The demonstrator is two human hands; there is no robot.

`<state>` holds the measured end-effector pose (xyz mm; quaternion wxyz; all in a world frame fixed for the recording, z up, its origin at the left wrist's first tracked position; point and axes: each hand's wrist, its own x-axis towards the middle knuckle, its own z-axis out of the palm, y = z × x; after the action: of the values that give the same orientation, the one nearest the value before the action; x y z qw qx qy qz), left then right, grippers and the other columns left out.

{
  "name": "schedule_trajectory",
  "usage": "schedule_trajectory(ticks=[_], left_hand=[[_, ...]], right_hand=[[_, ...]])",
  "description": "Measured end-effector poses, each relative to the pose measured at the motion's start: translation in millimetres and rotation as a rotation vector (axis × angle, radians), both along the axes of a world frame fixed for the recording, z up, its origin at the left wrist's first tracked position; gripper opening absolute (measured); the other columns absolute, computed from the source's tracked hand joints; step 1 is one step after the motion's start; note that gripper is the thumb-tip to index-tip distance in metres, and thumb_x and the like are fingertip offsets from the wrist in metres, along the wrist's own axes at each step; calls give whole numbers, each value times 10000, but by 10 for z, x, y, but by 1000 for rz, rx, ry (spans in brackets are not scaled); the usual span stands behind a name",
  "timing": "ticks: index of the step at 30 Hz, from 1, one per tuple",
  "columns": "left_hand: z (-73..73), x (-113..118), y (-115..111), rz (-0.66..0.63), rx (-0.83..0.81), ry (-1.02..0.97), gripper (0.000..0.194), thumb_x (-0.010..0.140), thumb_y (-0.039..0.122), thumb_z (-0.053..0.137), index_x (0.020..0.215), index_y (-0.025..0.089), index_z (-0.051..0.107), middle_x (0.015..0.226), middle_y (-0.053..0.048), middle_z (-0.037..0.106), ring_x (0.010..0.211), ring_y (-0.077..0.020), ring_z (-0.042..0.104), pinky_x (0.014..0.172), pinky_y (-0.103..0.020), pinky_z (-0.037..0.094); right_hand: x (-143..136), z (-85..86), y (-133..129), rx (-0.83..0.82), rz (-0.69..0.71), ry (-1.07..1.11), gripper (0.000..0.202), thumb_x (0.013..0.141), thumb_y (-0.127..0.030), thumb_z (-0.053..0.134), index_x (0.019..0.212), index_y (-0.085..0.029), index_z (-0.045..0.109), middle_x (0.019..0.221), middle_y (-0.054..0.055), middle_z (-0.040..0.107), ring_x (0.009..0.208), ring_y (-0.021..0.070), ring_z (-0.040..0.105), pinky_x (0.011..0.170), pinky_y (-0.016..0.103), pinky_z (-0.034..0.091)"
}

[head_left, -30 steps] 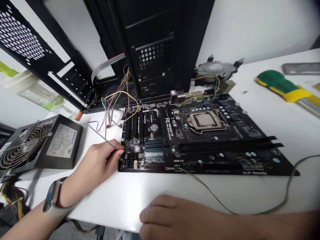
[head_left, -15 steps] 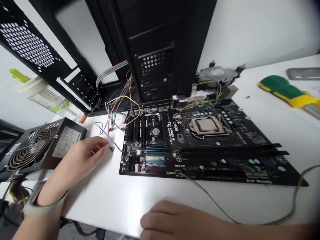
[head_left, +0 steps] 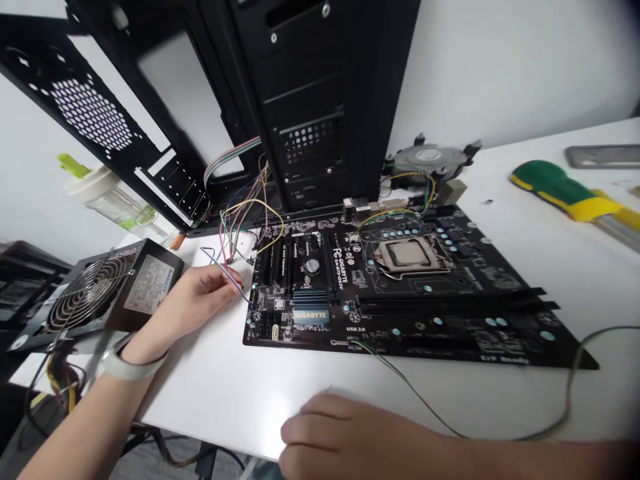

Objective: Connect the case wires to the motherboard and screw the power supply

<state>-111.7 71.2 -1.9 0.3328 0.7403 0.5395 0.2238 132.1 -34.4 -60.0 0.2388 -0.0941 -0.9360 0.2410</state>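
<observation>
My left hand is at the left edge of the motherboard, its thumb and fingers pinched on the small black connector of a thin front-panel cable. The fingers partly hide that connector. A blue-and-white wire runs past the fingertips to the board's edge. More coloured wires hang from the black computer case behind. My right hand rests loosely curled on the white table in front of the board, touching no part of it; its palm side is hidden.
A power supply with a fan grille lies at the left, beside a clear cup. The CPU cooler sits behind the board. At the right are a green-and-yellow screwdriver and a grey metal plate. A thin cable crosses the front right.
My left hand has moved right to the board's edge, its fingers closing round the small connector. My right hand stays in place. The view has shifted slightly.
</observation>
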Motion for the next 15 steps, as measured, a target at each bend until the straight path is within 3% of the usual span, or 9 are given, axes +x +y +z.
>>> schedule_trajectory(ticks=[6,10,15], left_hand=[[37,207,25,150,102,-52,195,691,339,676,635,163,613,781,-60,698,625,-130,579,601,-248,496],[21,226,2,153,86,18,264,746,410,604,647,166,618,658,-47,664,560,-142,553,521,-246,457],[-16,217,-25,121,119,93,244,785,393,567,715,168,626,631,-24,656,551,-145,563,541,-250,448]], right_hand=[[0,2,-28,27,-12,14,331,1034,-311,275,907,-157,539,914,10,650,802,113,548,790,241,426],[-7,-46,-8,34,7,26,305,1031,-275,280,926,-150,536,915,21,650,815,109,548,782,239,434],[-32,-94,-5,26,21,24,201,995,-281,401,929,-153,542,902,6,651,829,107,556,759,250,441]])
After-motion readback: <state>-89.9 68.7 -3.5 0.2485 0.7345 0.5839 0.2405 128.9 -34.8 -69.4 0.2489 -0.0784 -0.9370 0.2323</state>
